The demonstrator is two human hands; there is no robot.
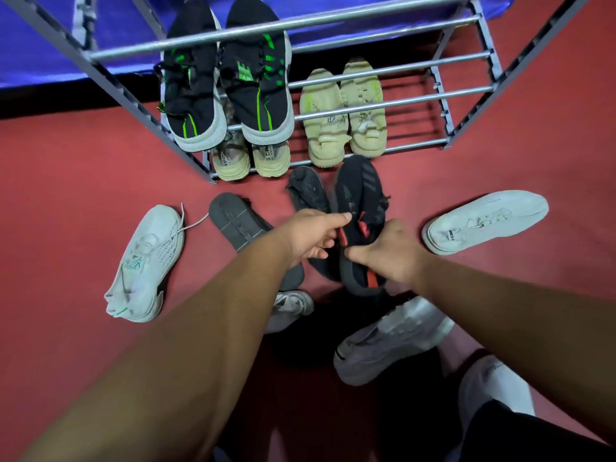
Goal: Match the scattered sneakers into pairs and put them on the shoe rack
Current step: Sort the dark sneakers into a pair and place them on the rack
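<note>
Progress seems about half: three pairs (256, 78) sit on the shoe rack (416, 99), while a white sneaker (146, 261) and others lie loose on the floor (66, 195). Left hand (316, 235) and right hand (390, 248) each grip a shoe of the black-and-red pair (361, 191) just before the rack, toes toward it, lengthwise away from the person.

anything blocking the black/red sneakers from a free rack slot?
Straight ahead, the pale yellow-green sneaker pair fills the grey metal shoe rack's lower shelf. The bare bars to its right are free; nothing visible lies between them and the held black knit sneakers with red trim.
</note>
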